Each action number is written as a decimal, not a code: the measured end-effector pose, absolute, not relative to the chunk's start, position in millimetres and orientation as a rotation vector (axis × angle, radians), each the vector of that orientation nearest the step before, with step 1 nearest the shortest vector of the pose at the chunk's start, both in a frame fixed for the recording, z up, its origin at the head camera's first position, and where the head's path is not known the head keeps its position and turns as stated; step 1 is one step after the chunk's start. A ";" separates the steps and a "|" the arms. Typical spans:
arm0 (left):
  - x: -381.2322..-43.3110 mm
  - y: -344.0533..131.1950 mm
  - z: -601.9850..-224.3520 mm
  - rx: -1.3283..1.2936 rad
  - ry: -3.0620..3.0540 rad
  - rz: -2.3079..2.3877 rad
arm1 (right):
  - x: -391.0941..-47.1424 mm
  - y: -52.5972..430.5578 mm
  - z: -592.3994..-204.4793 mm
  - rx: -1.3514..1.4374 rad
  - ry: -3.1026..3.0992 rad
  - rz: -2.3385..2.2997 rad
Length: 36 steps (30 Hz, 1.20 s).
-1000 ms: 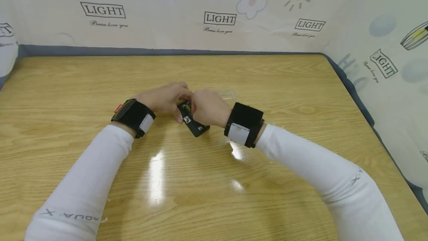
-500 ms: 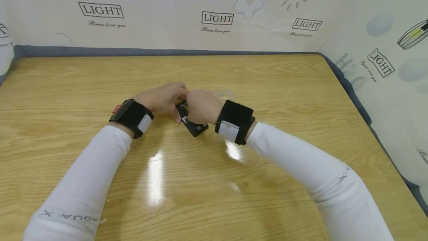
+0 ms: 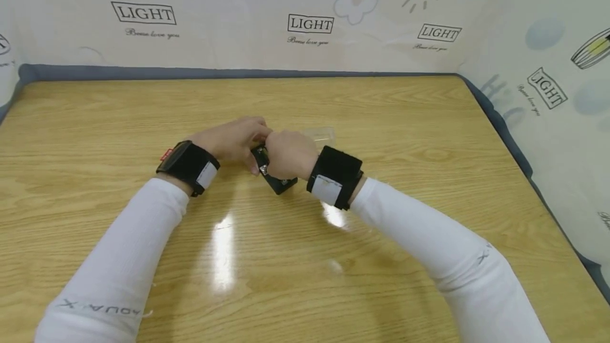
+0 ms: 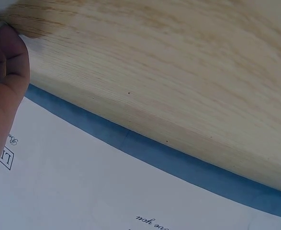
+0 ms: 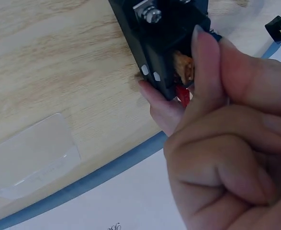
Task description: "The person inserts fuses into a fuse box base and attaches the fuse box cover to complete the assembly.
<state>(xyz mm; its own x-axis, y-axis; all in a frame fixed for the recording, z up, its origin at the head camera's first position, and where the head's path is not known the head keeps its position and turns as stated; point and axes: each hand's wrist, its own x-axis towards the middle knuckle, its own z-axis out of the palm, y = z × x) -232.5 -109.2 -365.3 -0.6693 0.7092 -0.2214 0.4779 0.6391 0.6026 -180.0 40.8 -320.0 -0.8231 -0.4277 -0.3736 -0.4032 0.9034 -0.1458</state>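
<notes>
A black block with metal screw terminals [image 3: 281, 186] stands slantwise at mid-table, its middle covered by my right hand [image 3: 293, 155]. My left hand [image 3: 233, 139] grips its far left side; in the right wrist view, fingers of that hand show beneath the block [image 5: 164, 43]. Seen from the right wrist, my thumb lies along the block's edge and the curled index finger meets it in a pinch; what sits between them is hidden. Beside the thumb an orange-brown piece [image 5: 183, 68] shows in an opening, with a red bit [image 5: 182, 95] below it.
A clear plastic cover [image 3: 323, 134] lies on the wooden table [image 3: 391, 131] just behind my right hand. Printed cloth [image 3: 238, 15] walls the back and right sides, along a blue-grey edge strip [image 3: 143, 73].
My right hand has shifted slightly left over the block and covers more of its top. The left hand and the block have stayed almost still.
</notes>
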 end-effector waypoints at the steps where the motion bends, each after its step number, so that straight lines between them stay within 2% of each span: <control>1: -232.4 -109.3 -365.3 0.933 2.421 0.707 | -178.8 40.6 -320.1 -0.617 2.674 -0.077; 8: -233.1 -111.2 -363.9 0.948 2.428 0.702 | -173.2 39.0 -321.6 -0.652 2.739 -0.043; 20: -233.8 -113.8 -366.2 0.897 2.413 0.720 | -188.4 38.0 -313.6 -0.614 2.663 -0.225; 28: -233.5 -112.8 -365.8 0.912 2.399 0.748 | -177.3 31.2 -316.6 -0.701 2.696 -0.064; 36: -233.6 -110.7 -366.4 0.951 2.419 0.734 | -181.3 37.8 -318.6 -0.559 2.676 -0.074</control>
